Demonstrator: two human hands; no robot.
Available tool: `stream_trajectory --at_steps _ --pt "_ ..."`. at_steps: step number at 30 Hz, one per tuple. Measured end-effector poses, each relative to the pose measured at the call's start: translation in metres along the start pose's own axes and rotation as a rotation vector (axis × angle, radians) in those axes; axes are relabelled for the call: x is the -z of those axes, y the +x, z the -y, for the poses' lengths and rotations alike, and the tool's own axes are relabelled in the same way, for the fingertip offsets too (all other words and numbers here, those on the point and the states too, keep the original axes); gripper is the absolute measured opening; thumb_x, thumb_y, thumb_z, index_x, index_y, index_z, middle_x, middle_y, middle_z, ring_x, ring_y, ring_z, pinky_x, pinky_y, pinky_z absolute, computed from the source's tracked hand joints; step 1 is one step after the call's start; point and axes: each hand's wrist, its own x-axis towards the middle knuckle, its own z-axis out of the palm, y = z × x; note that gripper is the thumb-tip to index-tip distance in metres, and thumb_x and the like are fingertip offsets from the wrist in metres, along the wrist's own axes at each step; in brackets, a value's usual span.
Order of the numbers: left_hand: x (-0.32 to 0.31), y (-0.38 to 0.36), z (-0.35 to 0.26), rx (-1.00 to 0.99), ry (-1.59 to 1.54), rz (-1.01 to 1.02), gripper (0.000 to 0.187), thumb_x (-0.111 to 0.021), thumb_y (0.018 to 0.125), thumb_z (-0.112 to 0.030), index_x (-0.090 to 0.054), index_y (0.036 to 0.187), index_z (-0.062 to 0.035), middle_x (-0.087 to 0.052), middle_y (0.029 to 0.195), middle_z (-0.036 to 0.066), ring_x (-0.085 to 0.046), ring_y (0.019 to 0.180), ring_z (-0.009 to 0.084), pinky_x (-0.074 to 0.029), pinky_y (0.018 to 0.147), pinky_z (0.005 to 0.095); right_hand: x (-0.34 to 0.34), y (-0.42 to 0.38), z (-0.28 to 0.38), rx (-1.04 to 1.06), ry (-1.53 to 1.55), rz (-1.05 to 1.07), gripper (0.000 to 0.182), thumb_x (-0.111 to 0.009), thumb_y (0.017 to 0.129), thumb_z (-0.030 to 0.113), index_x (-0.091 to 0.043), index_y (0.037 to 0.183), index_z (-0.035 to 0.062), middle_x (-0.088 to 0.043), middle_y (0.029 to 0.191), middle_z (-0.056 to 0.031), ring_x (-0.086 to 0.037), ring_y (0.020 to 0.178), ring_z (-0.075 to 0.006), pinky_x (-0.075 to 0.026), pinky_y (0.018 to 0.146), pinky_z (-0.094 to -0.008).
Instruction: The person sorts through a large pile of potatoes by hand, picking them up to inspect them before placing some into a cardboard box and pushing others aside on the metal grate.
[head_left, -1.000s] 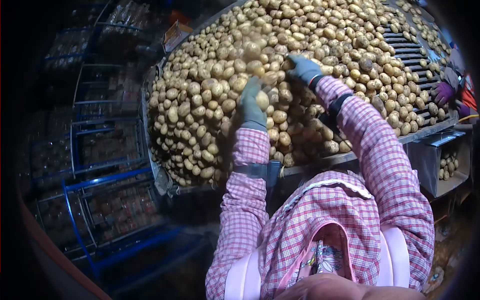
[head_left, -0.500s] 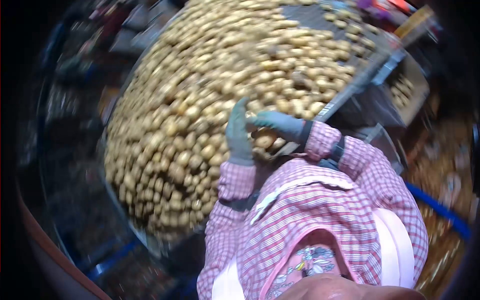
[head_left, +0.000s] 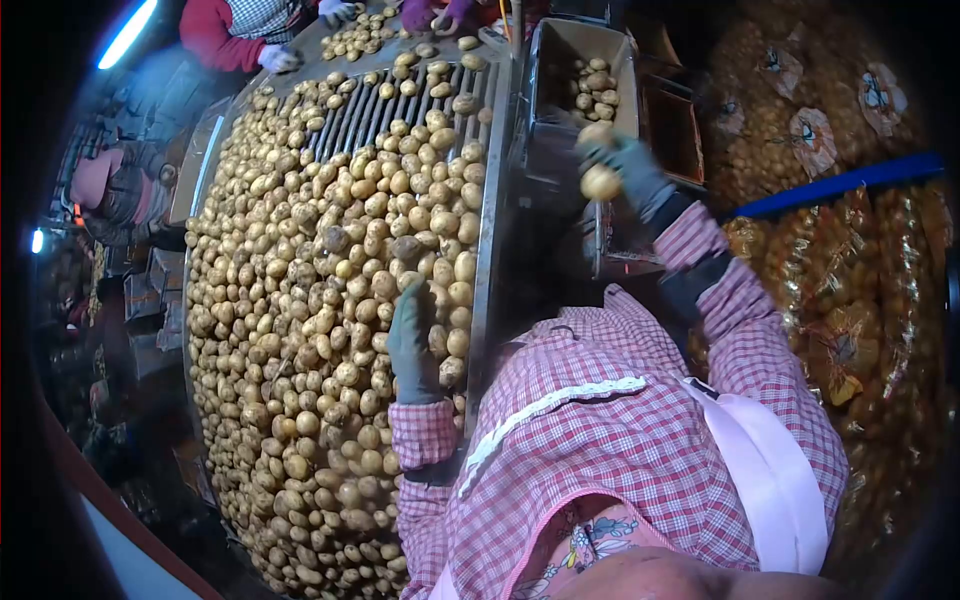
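Potatoes (head_left: 330, 300) cover a wide roller table that runs away from me, with a metal rail (head_left: 490, 220) along its right side. My left hand (head_left: 412, 345), in a grey-green glove, rests on the potatoes near that rail, fingers extended and nothing visible in it. To the right of the rail, my right hand (head_left: 638, 172), gloved too, holds potatoes (head_left: 600, 182) in its fingers, one above the other. It is just in front of a box (head_left: 585, 45) with several potatoes inside.
Co-workers' gloved hands (head_left: 278, 58) are at the table's far end. Another person (head_left: 120, 185) is at the left. A blue bar (head_left: 840, 185) crosses the right side, near net sacks of potatoes (head_left: 850, 290). Bare rollers (head_left: 375, 115) show at the back.
The view has turned, so the table now lies to the left. My hands have moved apart; the right is now beyond the rail with potatoes, the left remains over the pile.
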Motion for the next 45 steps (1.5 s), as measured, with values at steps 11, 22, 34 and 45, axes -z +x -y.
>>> stream_trajectory --at_steps 11,22,34,45 --pt "0.080 -0.090 0.012 0.098 0.017 -0.519 0.034 -0.057 0.105 -0.029 -0.067 0.127 -0.0049 -0.071 0.114 0.006 -0.070 0.097 0.0171 -0.057 0.082 0.0299 0.001 0.119 0.025 0.034 -0.153 0.127 0.050 -0.066 0.099 0.024 -0.053 0.144 0.0051 -0.062 0.137 -0.0104 -0.068 0.103 -0.0161 -0.054 0.086 -0.0265" --pt "0.145 -0.263 0.032 -0.077 0.301 -1.119 0.023 -0.062 0.098 -0.010 -0.072 0.117 -0.0026 -0.071 0.112 0.006 -0.064 0.102 0.0136 -0.052 0.089 0.0278 -0.408 -0.158 -0.041 -0.169 -0.175 1.368 0.037 -0.072 0.094 0.025 -0.068 0.123 0.0017 -0.072 0.107 -0.0021 -0.064 0.094 -0.0079 -0.054 0.074 -0.0252" --pt "0.233 -0.247 -0.006 0.173 1.870 -0.997 0.039 -0.076 0.076 -0.033 -0.069 0.111 -0.0168 -0.067 0.102 0.005 -0.058 0.110 0.0260 -0.027 0.116 0.0513 -0.437 -0.241 -0.058 -0.379 -0.214 1.515 0.036 -0.068 0.097 0.024 -0.067 0.125 0.0019 -0.072 0.101 -0.0036 -0.067 0.070 -0.0105 -0.056 0.062 -0.0251" --pt "0.221 -0.221 -0.055 0.410 1.645 -0.835 0.038 -0.073 0.077 -0.035 -0.071 0.108 -0.0132 -0.072 0.107 0.011 -0.061 0.113 0.0287 -0.037 0.107 0.0443 -0.389 -0.223 -0.049 -0.614 -0.177 1.471 0.041 -0.066 0.098 0.031 -0.063 0.131 0.0067 -0.071 0.113 -0.0041 -0.070 0.075 -0.0135 -0.060 0.065 -0.0300"
